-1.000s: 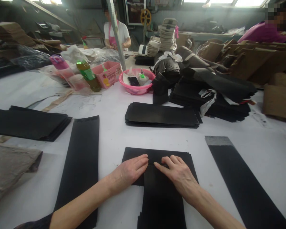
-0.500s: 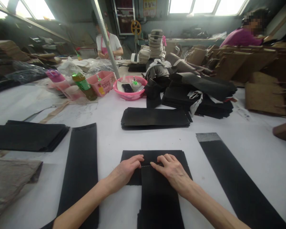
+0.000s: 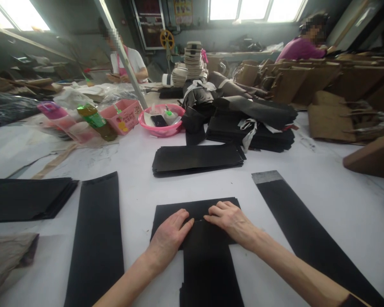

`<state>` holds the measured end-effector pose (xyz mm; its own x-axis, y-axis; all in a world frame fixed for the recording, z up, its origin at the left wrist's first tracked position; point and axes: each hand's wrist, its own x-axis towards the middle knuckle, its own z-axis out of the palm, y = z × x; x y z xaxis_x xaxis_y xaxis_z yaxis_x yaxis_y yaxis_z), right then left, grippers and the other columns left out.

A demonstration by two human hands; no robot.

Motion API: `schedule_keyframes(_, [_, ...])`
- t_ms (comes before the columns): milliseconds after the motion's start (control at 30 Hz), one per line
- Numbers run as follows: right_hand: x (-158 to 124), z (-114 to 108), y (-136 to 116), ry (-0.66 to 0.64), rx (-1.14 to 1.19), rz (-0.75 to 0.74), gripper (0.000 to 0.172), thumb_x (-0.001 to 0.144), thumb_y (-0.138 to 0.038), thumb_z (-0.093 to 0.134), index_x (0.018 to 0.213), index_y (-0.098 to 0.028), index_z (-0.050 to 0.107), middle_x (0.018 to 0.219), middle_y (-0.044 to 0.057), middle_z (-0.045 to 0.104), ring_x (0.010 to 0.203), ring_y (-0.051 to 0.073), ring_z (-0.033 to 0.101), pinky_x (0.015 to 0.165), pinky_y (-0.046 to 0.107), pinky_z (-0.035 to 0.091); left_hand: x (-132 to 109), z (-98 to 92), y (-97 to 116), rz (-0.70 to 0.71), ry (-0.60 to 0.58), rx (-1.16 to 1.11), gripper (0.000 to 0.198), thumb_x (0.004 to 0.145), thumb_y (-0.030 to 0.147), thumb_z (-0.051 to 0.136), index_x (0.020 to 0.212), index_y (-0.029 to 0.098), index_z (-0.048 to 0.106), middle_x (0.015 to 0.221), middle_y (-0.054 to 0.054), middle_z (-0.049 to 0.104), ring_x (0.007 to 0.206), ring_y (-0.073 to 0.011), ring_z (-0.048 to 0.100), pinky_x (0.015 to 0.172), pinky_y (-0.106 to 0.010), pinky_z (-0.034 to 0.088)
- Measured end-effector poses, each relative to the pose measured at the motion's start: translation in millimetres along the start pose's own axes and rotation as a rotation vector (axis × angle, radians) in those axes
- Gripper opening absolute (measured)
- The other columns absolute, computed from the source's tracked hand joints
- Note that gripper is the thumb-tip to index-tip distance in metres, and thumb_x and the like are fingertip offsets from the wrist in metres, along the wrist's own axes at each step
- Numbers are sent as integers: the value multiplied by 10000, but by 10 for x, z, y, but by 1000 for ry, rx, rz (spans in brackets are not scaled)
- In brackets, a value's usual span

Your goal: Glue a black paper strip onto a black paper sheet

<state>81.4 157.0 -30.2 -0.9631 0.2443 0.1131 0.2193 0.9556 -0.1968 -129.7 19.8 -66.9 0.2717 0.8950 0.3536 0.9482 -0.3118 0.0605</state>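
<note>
Black sheet piece [image 3: 198,209]: T-shaped lay, wide flap across the top, long strip running back toward the wearer; flat on the white table [image 3: 323,170].
Left hand [image 3: 169,236]: palm down, fingers together and flat, pressing the sheet; grips nothing.
Right hand [image 3: 232,221]: palm down, fingers slightly spread, flat on the sheet; fingertips nearly meet those of the left hand at the flap's fold line.
Edges: flap's far edge lies just beyond the fingertips; bare table on both sides of the hands.
Left of the left hand: long black strip [image 3: 96,238], apart.
Right of the right hand: second strip [image 3: 301,230], grey-ended, apart.
Beyond the fingertips: black stack [image 3: 198,158], then pink basin [image 3: 161,128].
Room: workshop, windows high, two people at far benches.
</note>
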Motion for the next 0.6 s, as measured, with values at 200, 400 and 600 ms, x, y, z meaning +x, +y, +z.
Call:
schedule_keyframes(200, [-136,23,142,20,43,43,218,960,-180,504,1135,-260,608,1081,-3,601,953,159,520,831,317,417,16,8,9,-9,-38,-1,267,943,109,417,1139,157,591,1203,-113,579,1176,-263,550,971,-429,526])
schedule_keyframes(400, [-215,-24,170,-7,122,165,128,930,-206,565,997,-252,665,1070,-3,620,952,167,529,793,298,415,-11,20,17,-40,-61,-21,245,952,140,422,1138,181,575,1246,-86,562,1201,-243,534,1007,-422,498])
schedule_keyframes(600, [-232,-240,174,13,113,394,104,922,-244,583,885,-217,676,912,-1,650,859,154,588,729,248,440,-60,35,11,-66,-134,-62,297,942,104,422,1201,188,540,1308,-94,498,1268,-239,461,1075,-405,427])
